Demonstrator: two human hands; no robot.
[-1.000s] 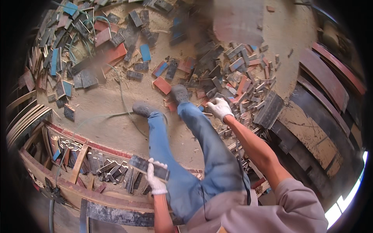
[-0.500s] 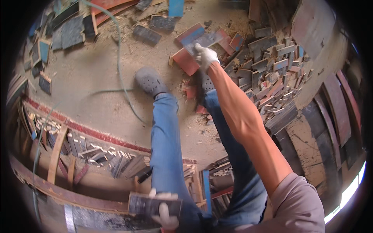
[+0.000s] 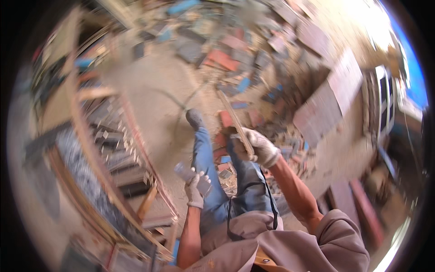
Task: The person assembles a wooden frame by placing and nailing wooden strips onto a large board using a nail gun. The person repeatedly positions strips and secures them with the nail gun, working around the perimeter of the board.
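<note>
My left hand [image 3: 195, 191], in a pale work glove, is closed around a short dark-faced wood block [image 3: 185, 172] above my left thigh. Motion blurs the block's outline. To the right, my gloved right hand [image 3: 261, 148] grips the near end of a long, narrow wooden board [image 3: 234, 116], seen nearly edge-on. That board slants away over my right leg toward the offcuts on the floor. The two held pieces are apart. Part of my right hand's grip is hidden behind the board.
Red, blue and dark wood offcuts [image 3: 222, 60] lie heaped ahead and to the right. Large flat panels [image 3: 319, 113] lean beyond them. A wooden frame [image 3: 90, 131] holding small strips stands at my left. A thin hose [image 3: 195, 94] crosses the floor ahead.
My view has swung round and blurred. My right hand has come back from the floor pile and now holds a long board. My left hand has lifted forward, still holding its dark block.
</note>
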